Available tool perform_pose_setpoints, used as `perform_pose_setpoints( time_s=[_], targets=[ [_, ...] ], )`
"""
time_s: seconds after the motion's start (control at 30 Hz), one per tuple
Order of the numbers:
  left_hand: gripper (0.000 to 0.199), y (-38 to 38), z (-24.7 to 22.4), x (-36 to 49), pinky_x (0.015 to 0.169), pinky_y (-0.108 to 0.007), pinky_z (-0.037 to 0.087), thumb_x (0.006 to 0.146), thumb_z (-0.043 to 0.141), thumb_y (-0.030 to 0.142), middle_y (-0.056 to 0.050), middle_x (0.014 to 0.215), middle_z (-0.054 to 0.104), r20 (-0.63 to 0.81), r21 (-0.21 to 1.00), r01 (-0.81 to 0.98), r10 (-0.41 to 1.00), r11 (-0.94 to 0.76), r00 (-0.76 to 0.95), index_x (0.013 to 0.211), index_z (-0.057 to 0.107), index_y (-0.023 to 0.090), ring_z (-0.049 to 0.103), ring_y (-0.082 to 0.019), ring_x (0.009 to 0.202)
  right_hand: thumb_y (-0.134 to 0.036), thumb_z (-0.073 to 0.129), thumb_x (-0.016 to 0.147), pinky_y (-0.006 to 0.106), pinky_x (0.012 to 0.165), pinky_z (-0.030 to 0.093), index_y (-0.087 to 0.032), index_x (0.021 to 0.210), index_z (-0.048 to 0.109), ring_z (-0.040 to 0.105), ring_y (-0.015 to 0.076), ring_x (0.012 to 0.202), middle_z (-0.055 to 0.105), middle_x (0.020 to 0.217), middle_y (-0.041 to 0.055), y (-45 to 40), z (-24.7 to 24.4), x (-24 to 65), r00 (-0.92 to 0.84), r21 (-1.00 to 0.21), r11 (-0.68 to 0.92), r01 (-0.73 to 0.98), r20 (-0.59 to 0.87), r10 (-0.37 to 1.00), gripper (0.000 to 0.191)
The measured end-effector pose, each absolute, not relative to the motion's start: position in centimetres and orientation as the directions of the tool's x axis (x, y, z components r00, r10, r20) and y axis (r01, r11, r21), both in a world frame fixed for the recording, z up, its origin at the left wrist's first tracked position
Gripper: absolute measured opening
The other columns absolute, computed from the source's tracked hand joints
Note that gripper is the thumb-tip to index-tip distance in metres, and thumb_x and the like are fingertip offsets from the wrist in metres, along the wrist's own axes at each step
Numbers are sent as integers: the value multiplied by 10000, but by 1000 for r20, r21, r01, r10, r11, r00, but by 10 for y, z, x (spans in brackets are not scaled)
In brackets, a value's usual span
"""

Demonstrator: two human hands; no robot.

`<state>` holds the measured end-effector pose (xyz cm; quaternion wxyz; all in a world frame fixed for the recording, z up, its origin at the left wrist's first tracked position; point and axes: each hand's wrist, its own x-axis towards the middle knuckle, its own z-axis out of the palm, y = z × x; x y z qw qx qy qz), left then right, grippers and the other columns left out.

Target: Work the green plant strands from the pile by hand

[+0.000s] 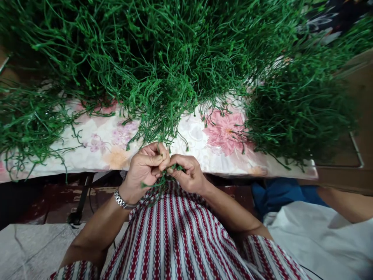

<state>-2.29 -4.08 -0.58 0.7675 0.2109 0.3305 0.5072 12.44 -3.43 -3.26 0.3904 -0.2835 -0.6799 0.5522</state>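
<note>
A: Two bare hands meet at the front edge of a flower-patterned surface. What does the left hand hold?

B: The left hand, a metal-band watch at its wrist, is nearly closed, thumb pressed to a finger over thin held stems in green. A short end shows below the palm.

A: And the right hand?

B: Narrowed to a pinch, thumb and curled fingers closed on the same small bunch, beside the left hand. Exactly where each stem runs between the two cannot be told.

A: Where do the held stems lie?

B: Between and beneath the hands, in front of a red-and-white striped shirt, just off the near edge of the surface.

A: What fills the far side?

B: A large green heap of slender, curling strands, its loose tips trailing toward the hands over a printed cloth. A left pile spills past the near edge; a denser right pile sits near a brown cardboard panel.

A: Who else is in view?

B: At right, a seated person in blue shorts, beside white fabric. Pale tiles show at lower left.
</note>
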Motion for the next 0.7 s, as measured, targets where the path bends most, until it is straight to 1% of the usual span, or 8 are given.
perform_pose_setpoints(
  time_s=[0.13,0.23,0.37,0.43,0.5,0.57,0.63,0.7],
  targets=[
    [157,-42,-8,-24,321,-150,190,622,685,196,17,430,484,-304,667,-617,909,418,286,585,550,122,306,-31,337,-271,527,826,221,582,419,-138,754,565,474,89,574,533,625,0,-34,-33,128,-590,-977,213,-11,179,787,156],
    [167,-42,-8,-24,336,-157,198,621,691,202,23,411,458,-321,664,-609,901,434,293,585,549,122,306,-37,344,-267,521,831,197,532,385,-137,760,555,428,69,532,507,601,-17,-38,-33,128,-614,-980,197,-21,168,771,152],
    [158,-40,-4,-26,355,-157,251,644,688,208,84,367,312,-349,633,-619,885,466,308,630,549,134,239,-27,323,-202,464,841,184,503,369,-134,766,541,434,59,526,513,619,-11,-43,-28,128,-715,-968,230,-105,234,659,127],
    [151,-40,-2,-28,365,-151,260,672,677,206,84,386,324,-331,672,-593,896,444,296,656,542,139,249,-26,333,-178,449,845,188,507,374,-143,776,533,455,64,543,520,641,-5,-38,-22,134,-703,-956,268,-121,273,657,115],
    [125,-41,-1,-32,368,-139,244,708,655,200,66,425,397,-323,728,-544,909,417,265,705,543,144,271,-25,349,-197,451,859,193,497,366,-157,789,515,446,69,539,495,638,-12,-28,-10,149,-582,-944,320,-82,307,753,102],
    [96,-42,-2,-36,373,-134,230,735,629,181,53,466,452,-331,756,-515,915,403,230,751,539,154,274,-21,358,-259,461,869,215,511,381,-169,770,500,457,85,560,481,655,-5,-15,9,174,-414,-918,397,22,353,839,139],
    [83,-45,-5,-41,396,-141,254,747,614,177,49,483,464,-338,767,-506,918,396,206,765,534,161,290,-24,373,-295,467,871,246,549,413,-172,727,504,509,103,604,527,743,28,-4,31,208,-239,-847,487,213,439,866,193],
    [89,-50,-7,-45,420,-151,274,754,616,204,45,489,459,-336,782,-484,920,392,202,762,537,165,329,-36,400,-270,469,875,256,549,420,-179,781,515,548,106,596,571,844,50,7,53,246,9,-730,491,475,562,827,138]
  ],
)
